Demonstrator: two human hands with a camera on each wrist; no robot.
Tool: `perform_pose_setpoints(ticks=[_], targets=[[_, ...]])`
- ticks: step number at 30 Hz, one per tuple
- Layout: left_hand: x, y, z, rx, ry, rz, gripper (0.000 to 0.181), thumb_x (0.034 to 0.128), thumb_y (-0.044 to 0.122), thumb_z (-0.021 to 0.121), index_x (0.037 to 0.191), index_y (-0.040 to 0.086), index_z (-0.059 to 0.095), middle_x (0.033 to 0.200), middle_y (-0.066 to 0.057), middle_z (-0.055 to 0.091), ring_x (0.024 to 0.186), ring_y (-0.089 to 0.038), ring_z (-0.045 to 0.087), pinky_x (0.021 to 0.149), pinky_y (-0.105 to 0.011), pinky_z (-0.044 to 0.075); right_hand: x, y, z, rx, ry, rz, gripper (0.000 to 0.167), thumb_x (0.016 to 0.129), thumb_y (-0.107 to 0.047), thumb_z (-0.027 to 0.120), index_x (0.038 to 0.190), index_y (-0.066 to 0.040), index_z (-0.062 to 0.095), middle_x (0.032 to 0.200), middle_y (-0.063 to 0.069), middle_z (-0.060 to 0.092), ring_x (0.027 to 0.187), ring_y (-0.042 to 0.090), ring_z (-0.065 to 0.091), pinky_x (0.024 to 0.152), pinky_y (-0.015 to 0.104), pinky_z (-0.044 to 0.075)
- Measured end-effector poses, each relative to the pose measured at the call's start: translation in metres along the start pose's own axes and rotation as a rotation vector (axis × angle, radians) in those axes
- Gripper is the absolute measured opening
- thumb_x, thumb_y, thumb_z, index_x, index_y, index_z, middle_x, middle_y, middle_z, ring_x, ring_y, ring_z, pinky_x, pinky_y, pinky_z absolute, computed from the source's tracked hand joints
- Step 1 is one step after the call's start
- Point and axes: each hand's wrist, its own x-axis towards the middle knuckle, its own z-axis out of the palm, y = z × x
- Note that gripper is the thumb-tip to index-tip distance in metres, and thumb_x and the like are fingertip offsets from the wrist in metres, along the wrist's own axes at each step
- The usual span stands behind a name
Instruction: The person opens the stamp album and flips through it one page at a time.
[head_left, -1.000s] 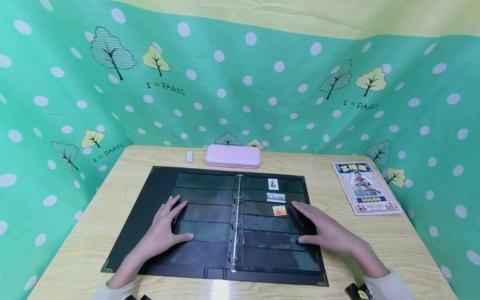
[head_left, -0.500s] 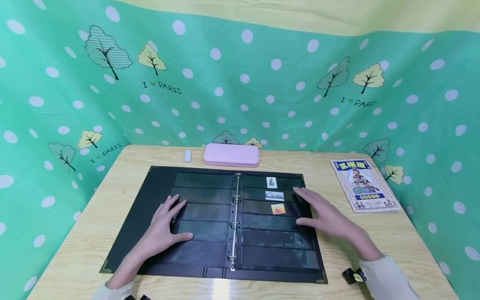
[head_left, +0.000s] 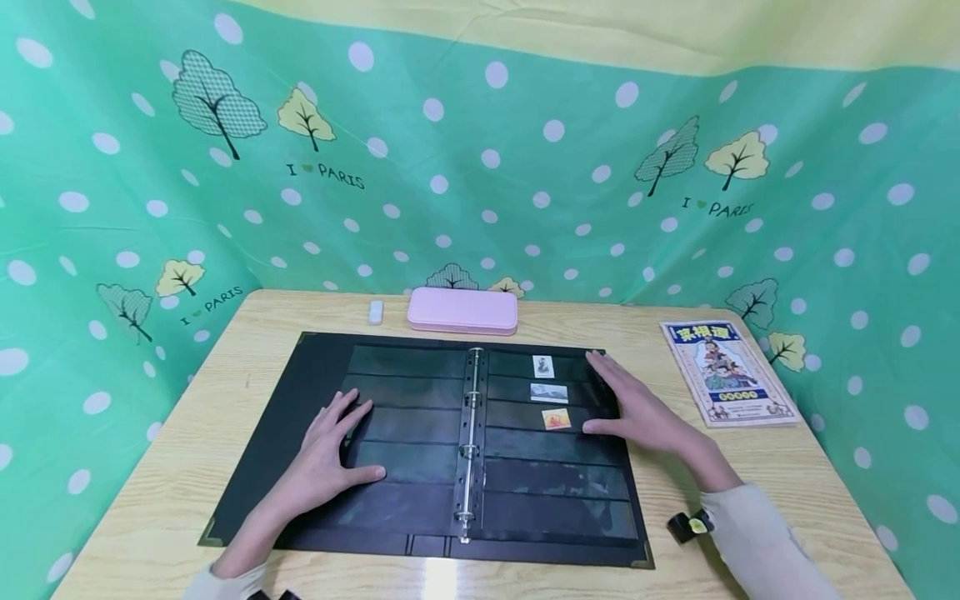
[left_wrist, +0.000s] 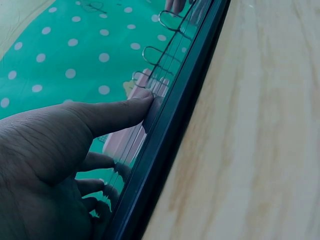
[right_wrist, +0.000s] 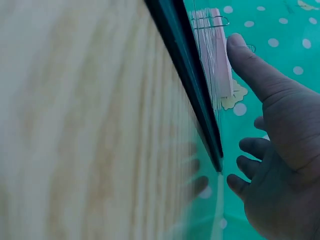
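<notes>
Head view — spread hands (head_left: 322,463) (head_left: 647,414) over an open binder (head_left: 416,392)

Wood-grain table (head_left: 787,475): binder (head_left: 288,400), pink case (head_left: 462,311), white block (head_left: 376,312), booklet (head_left: 729,373).

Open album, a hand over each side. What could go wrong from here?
1. The right hand has its thumb close to the orange stamp; an inward sweep might shift or crease it.
2. The pink case sits just beyond the far edge of the album, so sliding the album away from the person could bump it.
</notes>
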Motion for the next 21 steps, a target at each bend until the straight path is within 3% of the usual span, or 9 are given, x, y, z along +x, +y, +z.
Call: perform_pose_setpoints(ticks=[9,21], targets=[[-0.0007,0.0005,-0.0003,0.006,-0.001,-0.005,0.105,0.0801,0.038,0.101,0.165,0.002,0.05,0.178,-0.027,0.026,0.166,-0.058,0.007,0.127,-0.08,0.005,0.0032,0.0071,0.0038,-0.027,-0.058,0.017,0.118,0.093,-0.055,0.088,0.179,-0.011,0.02,0.183,0.023,0.018,0.168,0.051,0.014,0.129,0.073,0.024],[-0.0005,-0.0002,-0.0001,0.003,-0.004,0.0,0.106,0.0805,0.041,0.1,0.166,0.003,0.049,0.179,-0.027,0.025,0.166,-0.058,0.006,0.127,-0.08,0.004,0.0021,0.001,0.0062,-0.025,-0.047,0.026,0.113,0.093,-0.05,0.09,0.178,-0.013,0.024,0.182,0.027,0.016,0.165,0.056,0.016,0.125,0.076,0.029]])
